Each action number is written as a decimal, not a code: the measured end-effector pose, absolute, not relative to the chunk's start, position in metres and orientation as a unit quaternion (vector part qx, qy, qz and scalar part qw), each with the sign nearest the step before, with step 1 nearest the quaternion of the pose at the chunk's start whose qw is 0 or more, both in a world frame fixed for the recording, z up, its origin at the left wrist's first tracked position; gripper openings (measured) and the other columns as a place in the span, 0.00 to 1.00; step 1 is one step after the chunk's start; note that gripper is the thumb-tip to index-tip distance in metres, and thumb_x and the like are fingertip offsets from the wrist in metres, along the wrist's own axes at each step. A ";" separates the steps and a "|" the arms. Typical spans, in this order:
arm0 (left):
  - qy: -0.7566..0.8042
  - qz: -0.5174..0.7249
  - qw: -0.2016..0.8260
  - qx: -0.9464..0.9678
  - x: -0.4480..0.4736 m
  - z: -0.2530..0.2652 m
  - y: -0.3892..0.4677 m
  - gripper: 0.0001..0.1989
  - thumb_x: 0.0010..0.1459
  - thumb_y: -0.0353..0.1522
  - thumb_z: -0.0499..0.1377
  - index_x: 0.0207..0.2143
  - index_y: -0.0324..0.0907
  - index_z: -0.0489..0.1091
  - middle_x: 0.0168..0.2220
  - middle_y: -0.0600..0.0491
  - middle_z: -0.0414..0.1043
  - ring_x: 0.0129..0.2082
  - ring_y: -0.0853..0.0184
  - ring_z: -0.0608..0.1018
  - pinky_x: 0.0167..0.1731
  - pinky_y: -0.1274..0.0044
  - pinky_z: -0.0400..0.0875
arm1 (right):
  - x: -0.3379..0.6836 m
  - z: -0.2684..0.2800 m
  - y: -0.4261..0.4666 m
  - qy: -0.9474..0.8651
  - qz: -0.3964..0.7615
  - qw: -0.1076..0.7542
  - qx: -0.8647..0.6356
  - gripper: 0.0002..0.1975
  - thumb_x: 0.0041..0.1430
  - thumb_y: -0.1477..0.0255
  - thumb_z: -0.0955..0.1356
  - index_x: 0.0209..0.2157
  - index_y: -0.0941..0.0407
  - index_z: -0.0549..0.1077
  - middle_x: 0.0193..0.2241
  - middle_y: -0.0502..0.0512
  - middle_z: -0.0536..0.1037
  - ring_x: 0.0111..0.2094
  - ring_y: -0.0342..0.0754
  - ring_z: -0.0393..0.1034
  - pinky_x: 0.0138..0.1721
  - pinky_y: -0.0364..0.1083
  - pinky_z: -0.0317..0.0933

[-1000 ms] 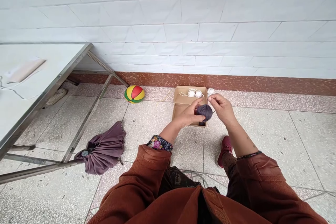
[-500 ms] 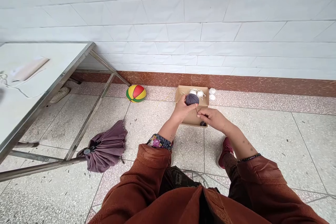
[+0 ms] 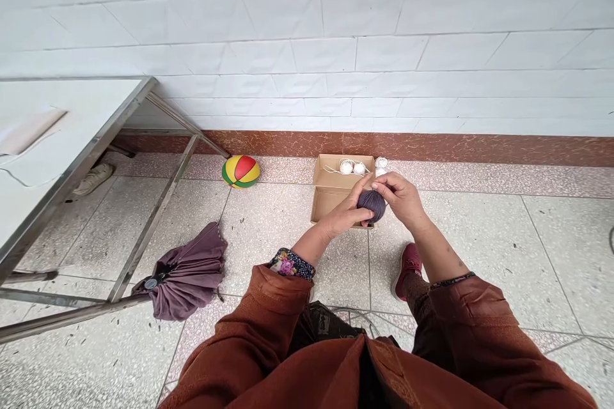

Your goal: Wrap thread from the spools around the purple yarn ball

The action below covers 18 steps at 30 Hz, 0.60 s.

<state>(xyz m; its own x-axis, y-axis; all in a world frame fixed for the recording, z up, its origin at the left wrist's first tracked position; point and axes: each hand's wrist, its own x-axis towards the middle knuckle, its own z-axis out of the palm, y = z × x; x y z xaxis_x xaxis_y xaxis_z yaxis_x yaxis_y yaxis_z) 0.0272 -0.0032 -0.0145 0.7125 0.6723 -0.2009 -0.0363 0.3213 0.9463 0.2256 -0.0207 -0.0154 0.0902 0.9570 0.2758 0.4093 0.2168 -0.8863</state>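
Observation:
A dark purple-grey ball of yarn [image 3: 373, 206] rests in my left hand [image 3: 344, 214], whose fingers and thumb curl around it. At the ball's upper right, my right hand [image 3: 400, 198] is closed in a pinch on what looks like the yarn's strand; the strand itself is barely visible here. Below and behind my hands, an open cardboard box [image 3: 330, 201] lies on the floor against the wall. White yarn balls [image 3: 352, 167] with loose ends sit in its far part. More white balls [image 3: 380, 164] stand just right of the box.
A red, yellow and green ball [image 3: 240, 171] lies by the wall. On the left stands a metal-framed table [image 3: 96, 121], with a folded purple umbrella [image 3: 189, 275] beside its lower bar. A pale shoe [image 3: 93, 179] shows under the table.
My left hand has shifted right and slightly down with the yarn ball. My right hand has moved up, from below the ball to its upper right side. The view has turned slightly.

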 end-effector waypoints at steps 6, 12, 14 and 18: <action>0.244 0.264 0.825 0.436 0.028 -0.010 -0.004 0.45 0.54 0.36 0.66 0.74 0.54 0.61 0.52 0.47 0.76 0.38 0.63 0.80 0.33 0.76 0.69 | 0.227 -0.039 -0.019 -0.593 0.329 0.417 -0.605 0.12 0.69 0.62 0.68 0.34 0.52 0.78 0.32 0.54 0.82 0.36 0.52 0.74 0.42 0.50 0.68; 0.258 0.321 0.829 0.379 0.025 -0.007 0.001 0.34 0.53 0.37 0.68 0.63 0.47 0.71 0.51 0.47 0.76 0.38 0.66 0.78 0.34 0.75 0.70 | 0.225 -0.058 -0.020 -0.621 0.309 0.340 -0.635 0.08 0.68 0.70 0.66 0.39 0.52 0.79 0.37 0.57 0.84 0.39 0.55 0.77 0.42 0.50 0.68; 0.287 0.342 0.809 0.383 0.024 -0.006 0.006 0.33 0.52 0.36 0.69 0.62 0.47 0.72 0.54 0.48 0.76 0.41 0.66 0.78 0.36 0.75 0.71 | 0.224 -0.057 -0.021 -0.647 0.306 0.326 -0.618 0.08 0.69 0.70 0.67 0.39 0.52 0.79 0.37 0.57 0.83 0.40 0.55 0.78 0.43 0.50 0.68; 0.348 0.387 0.759 0.391 0.020 -0.009 0.017 0.32 0.52 0.36 0.73 0.60 0.48 0.74 0.55 0.48 0.77 0.44 0.65 0.79 0.38 0.76 0.72 | 0.221 -0.041 -0.026 -0.702 0.341 0.321 -0.536 0.09 0.70 0.68 0.68 0.36 0.52 0.79 0.34 0.55 0.82 0.37 0.53 0.76 0.43 0.50 0.68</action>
